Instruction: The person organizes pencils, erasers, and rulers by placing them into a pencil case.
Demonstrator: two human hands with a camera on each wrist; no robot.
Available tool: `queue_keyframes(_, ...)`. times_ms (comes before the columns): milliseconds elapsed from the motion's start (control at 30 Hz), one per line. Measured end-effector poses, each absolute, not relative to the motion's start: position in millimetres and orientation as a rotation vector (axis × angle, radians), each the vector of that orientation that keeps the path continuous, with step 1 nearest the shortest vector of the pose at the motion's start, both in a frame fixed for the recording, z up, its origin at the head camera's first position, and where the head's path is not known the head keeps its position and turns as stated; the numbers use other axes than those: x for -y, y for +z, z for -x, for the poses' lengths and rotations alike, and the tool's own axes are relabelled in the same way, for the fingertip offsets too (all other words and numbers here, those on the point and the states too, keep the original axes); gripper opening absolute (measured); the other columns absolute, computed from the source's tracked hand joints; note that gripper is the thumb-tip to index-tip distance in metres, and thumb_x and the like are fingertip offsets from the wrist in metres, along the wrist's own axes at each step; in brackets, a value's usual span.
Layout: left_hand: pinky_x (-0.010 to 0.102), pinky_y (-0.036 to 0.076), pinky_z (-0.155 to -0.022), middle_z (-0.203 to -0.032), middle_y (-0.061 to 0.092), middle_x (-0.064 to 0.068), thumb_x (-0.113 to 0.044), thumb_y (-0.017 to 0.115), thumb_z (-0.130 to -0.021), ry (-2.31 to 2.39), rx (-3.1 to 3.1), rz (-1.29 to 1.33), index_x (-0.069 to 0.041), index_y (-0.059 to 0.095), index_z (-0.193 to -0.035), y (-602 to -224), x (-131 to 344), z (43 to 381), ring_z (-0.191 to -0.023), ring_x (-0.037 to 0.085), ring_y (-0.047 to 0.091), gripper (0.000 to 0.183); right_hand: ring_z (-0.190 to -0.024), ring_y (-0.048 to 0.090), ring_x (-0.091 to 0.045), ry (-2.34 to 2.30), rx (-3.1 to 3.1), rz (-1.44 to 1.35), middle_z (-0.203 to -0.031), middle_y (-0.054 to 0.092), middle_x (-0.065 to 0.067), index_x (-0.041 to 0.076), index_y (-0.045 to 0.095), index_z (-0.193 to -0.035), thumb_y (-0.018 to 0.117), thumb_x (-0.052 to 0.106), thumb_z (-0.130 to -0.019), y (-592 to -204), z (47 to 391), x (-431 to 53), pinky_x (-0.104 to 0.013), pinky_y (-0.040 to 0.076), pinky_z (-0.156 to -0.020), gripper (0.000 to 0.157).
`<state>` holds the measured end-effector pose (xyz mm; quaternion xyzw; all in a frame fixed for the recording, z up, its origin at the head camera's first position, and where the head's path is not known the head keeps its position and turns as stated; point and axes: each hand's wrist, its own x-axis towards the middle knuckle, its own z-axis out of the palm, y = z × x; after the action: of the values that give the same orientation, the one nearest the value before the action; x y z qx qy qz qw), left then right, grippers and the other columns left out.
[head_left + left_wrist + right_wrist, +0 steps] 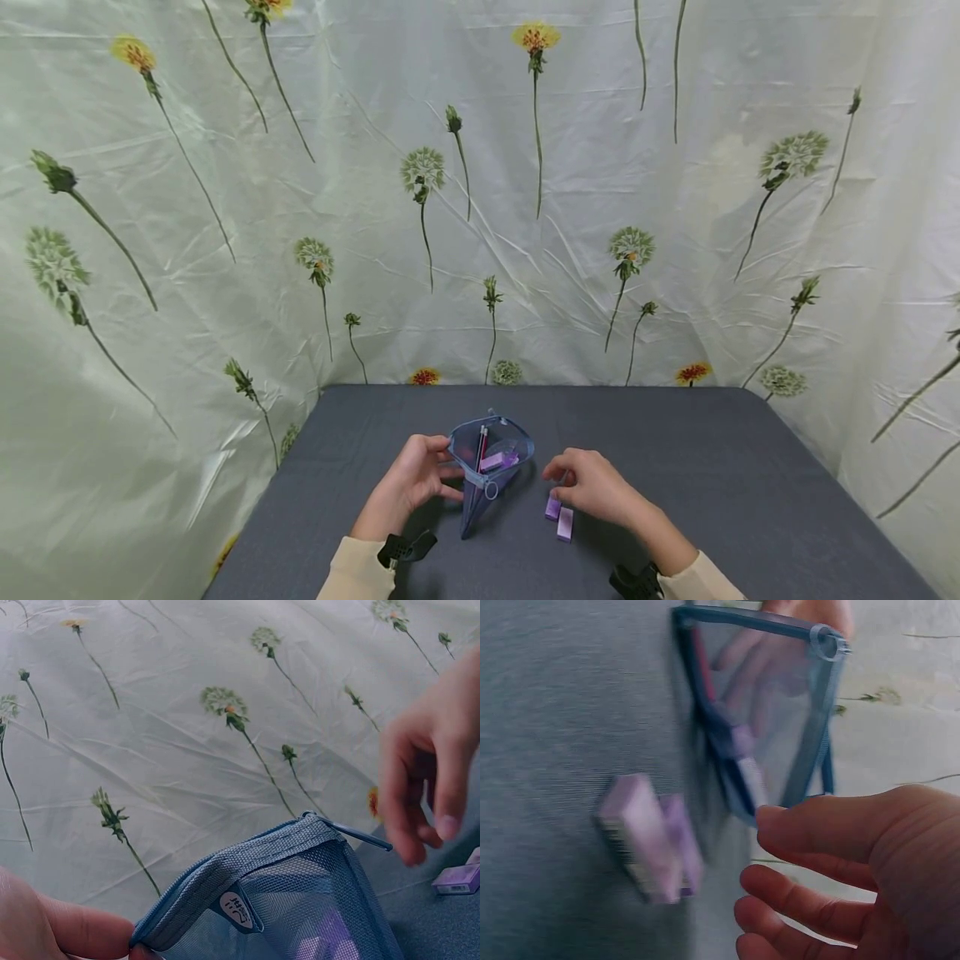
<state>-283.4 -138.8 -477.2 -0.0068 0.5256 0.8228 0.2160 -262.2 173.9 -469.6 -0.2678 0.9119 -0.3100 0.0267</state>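
Note:
A blue mesh zip pouch stands with its mouth open, and my left hand pinches its rim at the left side. Inside lie pencils and small purple blocks. My right hand, fingers loosely bent, hovers to the right of the pouch with nothing visible in its grasp. Just below those fingers sit a darker purple block and a lighter lilac block, small, box-shaped and eraser-like. In the right wrist view the lilac block partly covers the other, slightly blurred.
A dark grey cloth covers the table. Behind it hangs a pale curtain printed with dandelions. The pouch's zip pull sticks out toward the right hand in the left wrist view.

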Motion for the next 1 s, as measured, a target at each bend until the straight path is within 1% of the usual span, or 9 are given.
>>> queue_keyframes(100,0.084,0.031,-0.088,-0.143,0.036,0.040,-0.015,0.034,-0.102,2.279,-1.467,0.018,-0.006,0.055,-0.098,-477.6,138.3,283.4,-0.133,0.067,0.027,0.024,-0.072,0.055,-0.005,-0.933,-2.814,0.866,-0.089,0.065,0.004,0.013,0.075,-0.100,0.079,0.011,-0.083,-477.7,261.1,-173.9,-0.030,0.045,-0.061,0.018)
queue_keyframes(233,0.083,0.033,-0.087,-0.144,0.036,0.041,-0.016,0.034,-0.103,2.275,-1.485,0.021,0.003,0.054,-0.113,-478.4,138.0,284.0,-0.133,0.067,0.026,0.030,-0.068,0.053,-0.003,-0.926,-2.837,0.882,-0.084,0.062,0.005,0.014,0.075,-0.097,0.081,0.009,-0.079,-486.4,259.7,-173.3,-0.028,0.043,-0.059,0.019)
queue_keyframes(333,0.083,0.033,-0.087,-0.145,0.035,0.040,-0.017,0.034,-0.102,2.270,-1.485,0.031,0.009,0.050,-0.124,-478.2,137.8,284.6,-0.134,0.067,0.025,0.037,-0.068,0.052,-0.003,-0.945,-2.833,0.856,-0.084,0.061,0.005,0.015,0.074,-0.098,0.082,0.012,-0.078,-491.1,259.2,-173.2,-0.027,0.042,-0.059,0.022)
queue_keyframes(433,0.082,0.033,-0.087,-0.145,0.035,0.040,-0.017,0.034,-0.102,2.268,-1.483,0.039,0.012,0.045,-0.130,-477.7,137.7,284.7,-0.134,0.067,0.025,0.042,-0.069,0.052,-0.004,-0.968,-2.821,0.832,-0.086,0.060,0.006,0.016,0.075,-0.100,0.084,0.015,-0.078,-494.2,259.2,-173.2,-0.027,0.042,-0.060,0.023)
queue_keyframes(767,0.083,0.031,-0.088,-0.143,0.036,0.040,-0.017,0.034,-0.102,2.267,-1.482,0.032,0.013,0.041,-0.131,-476.8,137.5,283.6,-0.134,0.067,0.025,0.042,-0.068,0.051,-0.004,-1.028,-2.809,0.804,-0.089,0.058,0.004,0.015,0.076,-0.100,0.084,0.017,-0.079,-501.1,258.1,-175.5,-0.027,0.041,-0.060,0.022)
queue_keyframes(1000,0.083,0.030,-0.089,-0.144,0.036,0.041,-0.016,0.034,-0.102,2.268,-1.487,0.037,0.011,0.046,-0.126,-477.2,138.1,283.1,-0.133,0.067,0.026,0.038,-0.073,0.052,-0.010,-1.044,-2.775,0.795,-0.093,0.059,0.004,0.015,0.077,-0.102,0.087,0.019,-0.075,-502.8,259.0,-176.9,-0.027,0.041,-0.063,0.029)
